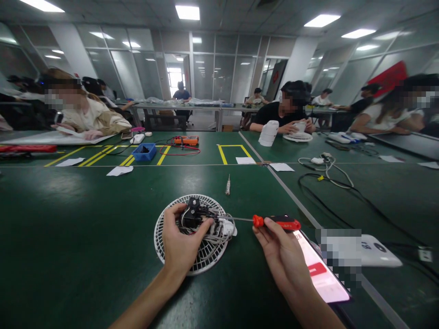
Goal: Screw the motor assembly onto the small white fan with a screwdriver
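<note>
A white round fan grille (164, 237) lies flat on the green table (85, 237) in front of me. On it sits a small black motor assembly (192, 215) with white wires. My left hand (180, 242) is closed around that assembly, thumb and fingers on either side. My right hand (281, 249) is closed on a red-and-black screwdriver (276, 222), held level. Its thin shaft points left and its tip reaches the assembly.
A small loose screwdriver (227, 185) lies beyond the grille. A lit phone (322, 274) and a white part (377, 251) lie at right, with black and white cables (329, 176) behind. Farther off are a blue tray (144, 151), an orange multimeter (186, 140), paper slips, and several seated people.
</note>
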`<state>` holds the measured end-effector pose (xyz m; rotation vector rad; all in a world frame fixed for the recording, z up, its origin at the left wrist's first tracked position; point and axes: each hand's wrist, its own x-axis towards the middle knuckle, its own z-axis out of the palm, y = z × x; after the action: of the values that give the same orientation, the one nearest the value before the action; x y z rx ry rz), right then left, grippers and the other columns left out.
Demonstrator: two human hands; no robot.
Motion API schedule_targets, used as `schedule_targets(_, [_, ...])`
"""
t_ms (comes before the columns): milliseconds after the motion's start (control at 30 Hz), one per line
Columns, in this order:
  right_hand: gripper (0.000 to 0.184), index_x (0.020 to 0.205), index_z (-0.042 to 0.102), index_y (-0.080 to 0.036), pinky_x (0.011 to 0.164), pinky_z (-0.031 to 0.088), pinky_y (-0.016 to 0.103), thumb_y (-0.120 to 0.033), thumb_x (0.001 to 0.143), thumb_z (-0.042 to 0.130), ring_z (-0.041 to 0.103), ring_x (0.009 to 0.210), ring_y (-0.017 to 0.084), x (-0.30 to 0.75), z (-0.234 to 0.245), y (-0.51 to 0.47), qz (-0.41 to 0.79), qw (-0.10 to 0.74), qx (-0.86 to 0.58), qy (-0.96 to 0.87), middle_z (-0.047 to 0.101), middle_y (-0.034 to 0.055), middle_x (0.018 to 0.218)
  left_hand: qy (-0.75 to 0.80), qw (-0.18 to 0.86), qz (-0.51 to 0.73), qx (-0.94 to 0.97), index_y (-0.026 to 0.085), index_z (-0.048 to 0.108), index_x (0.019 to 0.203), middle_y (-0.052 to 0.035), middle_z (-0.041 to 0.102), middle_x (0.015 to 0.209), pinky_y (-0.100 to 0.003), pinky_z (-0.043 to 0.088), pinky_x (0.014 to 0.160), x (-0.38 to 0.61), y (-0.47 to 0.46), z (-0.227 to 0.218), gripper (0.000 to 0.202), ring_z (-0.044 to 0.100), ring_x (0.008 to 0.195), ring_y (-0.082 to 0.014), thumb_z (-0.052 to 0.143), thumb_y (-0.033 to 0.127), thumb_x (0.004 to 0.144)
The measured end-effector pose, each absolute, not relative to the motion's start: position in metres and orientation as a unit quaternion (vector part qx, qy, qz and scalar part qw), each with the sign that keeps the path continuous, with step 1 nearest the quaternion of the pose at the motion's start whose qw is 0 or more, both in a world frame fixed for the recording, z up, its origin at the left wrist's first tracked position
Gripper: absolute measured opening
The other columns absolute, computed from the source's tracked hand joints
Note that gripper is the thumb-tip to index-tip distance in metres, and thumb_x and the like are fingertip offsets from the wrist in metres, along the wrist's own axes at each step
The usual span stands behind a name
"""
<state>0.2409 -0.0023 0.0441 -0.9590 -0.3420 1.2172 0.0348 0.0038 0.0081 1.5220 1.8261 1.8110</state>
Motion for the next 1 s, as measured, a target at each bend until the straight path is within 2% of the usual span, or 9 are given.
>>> schedule_targets(167, [0.046,0.077,0.067,-0.019,0.077,0.061,0.035,-0.026,0.047,0.101,0.071,0.082,0.020,0.240,0.049,-0.004,0.541,0.707,-0.426,-0.162,0.073,-0.0011,0.081,0.607,0.075,0.598,0.519,0.024,0.058,0.117,-0.0042,0.065,0.111,-0.041,0.056,0.092,0.033,0.006,0.008,0.063,0.064,0.099,-0.0217,0.087,0.052,0.068])
schedule_targets(367, [0.052,0.081,0.064,-0.020,0.069,0.059,0.030,-0.027,0.045,0.101,0.068,0.080,0.017,0.240,0.050,-0.003,0.523,0.723,-0.427,-0.145,0.070,-0.0023,0.083,0.597,0.085,0.604,0.520,0.023,0.059,0.117,-0.0040,0.065,0.110,-0.041,0.056,0.092,0.031,0.005,0.008,0.065,0.065,0.099,-0.0218,0.088,0.052,0.067])
schedule_targets(533, [0.048,0.085,0.062,-0.021,0.067,0.056,0.026,-0.034,0.054,0.096,0.063,0.077,0.014,0.242,0.053,-0.006,0.496,0.744,-0.422,-0.149,0.063,-0.0051,0.082,0.598,0.082,0.600,0.525,0.022,0.059,0.116,-0.0054,0.065,0.112,-0.041,0.057,0.092,0.031,0.004,0.009,0.060,0.065,0.100,-0.0219,0.086,0.050,0.070])
schedule_targets(667, [0.046,0.099,0.061,-0.023,0.065,0.052,0.027,-0.044,0.067,0.086,0.060,0.066,0.013,0.241,0.054,-0.010,0.498,0.712,-0.442,-0.222,0.058,-0.0061,0.079,0.598,0.078,0.596,0.530,0.023,0.058,0.118,-0.0051,0.065,0.113,-0.040,0.058,0.091,0.031,0.004,0.007,0.060,0.065,0.099,-0.0215,0.085,0.049,0.071])
schedule_targets(767, [0.052,0.118,0.059,-0.024,0.064,0.050,0.031,-0.046,0.074,0.078,0.056,0.062,0.014,0.240,0.046,-0.010,0.468,0.633,-0.521,-0.329,0.062,-0.0028,0.090,0.589,0.071,0.595,0.542,0.023,0.057,0.120,-0.0049,0.064,0.112,-0.040,0.058,0.091,0.031,0.004,0.005,0.058,0.065,0.099,-0.0210,0.084,0.047,0.074])
schedule_targets(800, [0.054,0.122,0.058,-0.023,0.069,0.052,0.034,-0.046,0.076,0.074,0.058,0.067,0.016,0.240,0.041,-0.009,0.452,0.597,-0.551,-0.368,0.063,-0.0002,0.095,0.584,0.067,0.595,0.548,0.023,0.057,0.120,-0.0048,0.064,0.112,-0.039,0.058,0.092,0.031,0.003,0.004,0.057,0.065,0.099,-0.0208,0.083,0.046,0.075])
schedule_targets(867, [0.066,0.139,0.051,-0.021,0.092,0.052,0.043,-0.039,0.077,0.067,0.064,0.098,0.026,0.241,0.032,-0.009,0.421,0.517,-0.591,-0.454,0.065,0.0082,0.116,0.576,0.059,0.596,0.556,0.023,0.056,0.121,-0.0051,0.064,0.112,-0.038,0.058,0.091,0.030,0.003,0.004,0.052,0.065,0.099,-0.0202,0.080,0.044,0.079])
schedule_targets(933, [0.084,0.157,0.028,-0.020,0.113,0.039,0.050,-0.030,0.079,0.057,0.052,0.131,0.030,0.242,0.025,-0.010,0.377,0.469,-0.603,-0.523,0.051,0.0144,0.146,0.573,0.050,0.595,0.561,0.023,0.056,0.121,-0.0052,0.064,0.112,-0.037,0.058,0.090,0.030,0.002,0.004,0.049,0.065,0.098,-0.0198,0.078,0.042,0.081])
schedule_targets(1000, [0.089,0.163,0.016,-0.020,0.121,0.028,0.050,-0.022,0.081,0.049,0.037,0.147,0.028,0.242,0.020,-0.012,0.332,0.418,-0.598,-0.598,0.036,0.0152,0.159,0.574,0.044,0.592,0.564,0.023,0.056,0.121,-0.0050,0.064,0.112,-0.037,0.058,0.089,0.029,0.002,0.004,0.048,0.065,0.098,-0.0197,0.077,0.041,0.082])
